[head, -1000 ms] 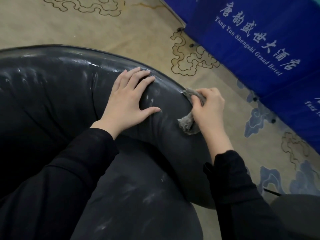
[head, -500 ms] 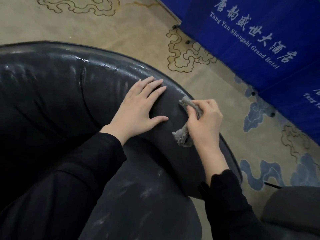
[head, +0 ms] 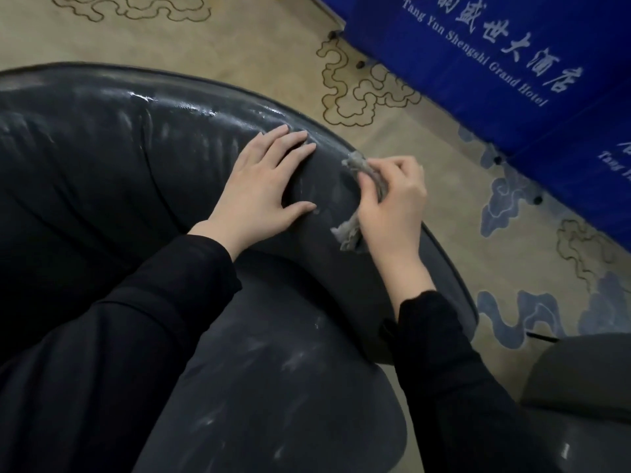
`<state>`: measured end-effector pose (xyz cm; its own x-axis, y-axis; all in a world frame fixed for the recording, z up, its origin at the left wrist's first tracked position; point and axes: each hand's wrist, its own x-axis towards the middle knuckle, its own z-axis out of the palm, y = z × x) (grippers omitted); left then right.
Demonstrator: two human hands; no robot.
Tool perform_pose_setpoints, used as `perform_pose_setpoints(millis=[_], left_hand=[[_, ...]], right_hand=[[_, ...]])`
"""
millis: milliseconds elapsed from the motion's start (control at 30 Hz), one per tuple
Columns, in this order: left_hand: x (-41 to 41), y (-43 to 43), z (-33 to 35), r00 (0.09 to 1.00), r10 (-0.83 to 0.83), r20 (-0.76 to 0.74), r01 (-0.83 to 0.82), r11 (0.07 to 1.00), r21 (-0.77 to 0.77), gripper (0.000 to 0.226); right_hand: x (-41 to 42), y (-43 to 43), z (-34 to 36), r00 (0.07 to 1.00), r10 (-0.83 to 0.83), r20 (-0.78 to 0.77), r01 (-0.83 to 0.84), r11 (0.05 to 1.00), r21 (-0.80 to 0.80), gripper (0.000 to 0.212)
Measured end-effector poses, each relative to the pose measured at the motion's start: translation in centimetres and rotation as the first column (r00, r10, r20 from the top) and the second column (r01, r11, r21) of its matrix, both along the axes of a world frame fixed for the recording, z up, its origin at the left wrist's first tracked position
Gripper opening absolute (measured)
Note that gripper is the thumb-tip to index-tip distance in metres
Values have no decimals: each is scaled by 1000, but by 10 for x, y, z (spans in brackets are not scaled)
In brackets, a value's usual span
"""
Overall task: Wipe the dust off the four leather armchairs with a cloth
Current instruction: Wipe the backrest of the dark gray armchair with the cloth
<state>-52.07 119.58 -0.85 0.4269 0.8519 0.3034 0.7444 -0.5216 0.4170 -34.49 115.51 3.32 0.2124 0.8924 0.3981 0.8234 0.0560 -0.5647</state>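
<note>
- Two hands showed in the head view, both on one dark leather armchair (head: 102,158).
- The left hand (head: 263,189) lay open and flat on the top of the chair's round back, fingers spread, holding nothing.
- The right hand (head: 389,203) was closed tight around a small gray cloth (head: 348,232), bunched up, with its ends poking out above and below the fist.
- The cloth touched the chair's back near the outer rim, just beside the left hand.
- The cloth looked soft, light and floppy. A good place to hold it seemed to be the middle, so a wide flat part could rub the leather.
- The leather looked smooth and shiny, so the cloth would likely slide with ease.
- Pale dusty streaks showed on the seat cushion (head: 273,387), so I think that part was not yet wiped.
- The back's rim curved away and dropped off to the patterned carpet (head: 239,39), so a stroke there could slip off the edge.
- Open carpet lay past the rim, with room to move.
- A blue banner (head: 478,80) with white writing stood farther off, well apart from the hands.
- Part of another gray chair (head: 580,397) sat near the right sleeve (head: 454,387), which could make that side tight.
</note>
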Motion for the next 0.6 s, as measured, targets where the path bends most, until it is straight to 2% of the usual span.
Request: perform_pose_setpoints(millis=[267,367,467,600], left_hand=[[-3,2,-6,1000,-12,26,12,1000,5,78],[-3,2,-6,999,-13,30,13,1000,1,80],[-4,2,-6,999,-22,23,22,1000,5,79],[-4,3,-6,1000,-28,13,28,999,16,79]], right_hand=[[-24,-34,-25,997,61,36,-62,998,15,11],[-14,-23,-15,998,-61,-6,61,997,38,11],[2,-4,-6,989,-148,6,148,989,-17,12],[22,-25,-12,965,-262,8,262,964,-53,13]])
